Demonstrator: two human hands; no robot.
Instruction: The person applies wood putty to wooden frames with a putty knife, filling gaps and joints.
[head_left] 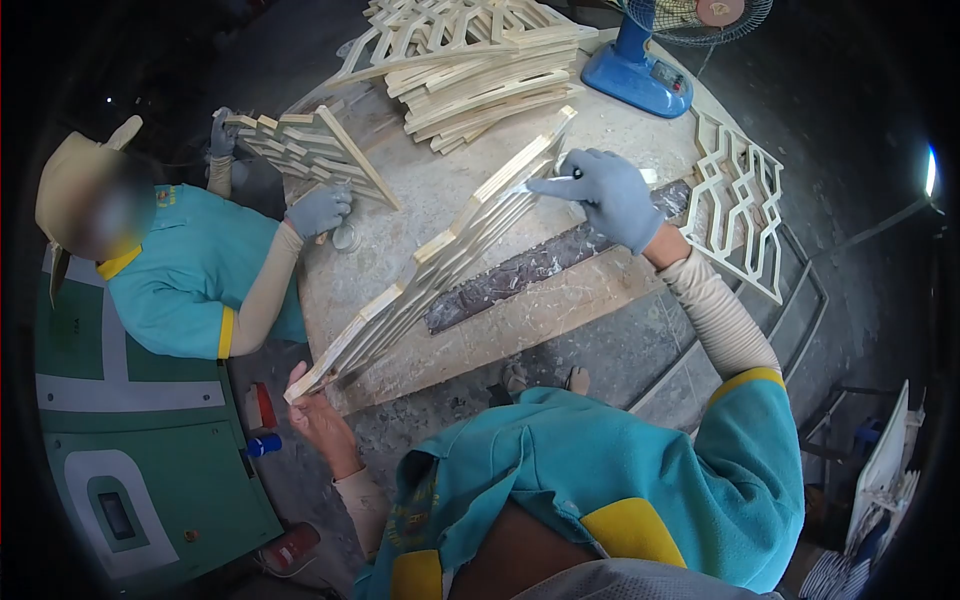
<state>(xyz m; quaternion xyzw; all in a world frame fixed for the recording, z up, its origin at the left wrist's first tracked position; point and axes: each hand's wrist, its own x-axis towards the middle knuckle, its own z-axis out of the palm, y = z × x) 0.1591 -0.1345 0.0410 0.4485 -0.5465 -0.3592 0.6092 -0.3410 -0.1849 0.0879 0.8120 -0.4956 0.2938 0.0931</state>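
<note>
My left hand [325, 430], bare, grips the near lower end of a pale wooden lattice panel [420, 262], which stands tilted on its edge over the table. Against the panel's upper part is my right hand [608, 195], in a grey glove, its index finger stretched toward the slats. The other fingers are curled around something slim that I cannot make out; a small white smear shows by the fingertip. Under the panel lies a dark, white-spattered board [520, 277] along the table [590, 295].
A stack of lattice panels [490, 90] and a blue fan [635, 75] stand at the back. Another lattice panel [735, 205] leans at the right edge. On the left a co-worker [200, 260] in gloves handles a smaller panel [320, 150]. Beside them is a green machine [150, 440].
</note>
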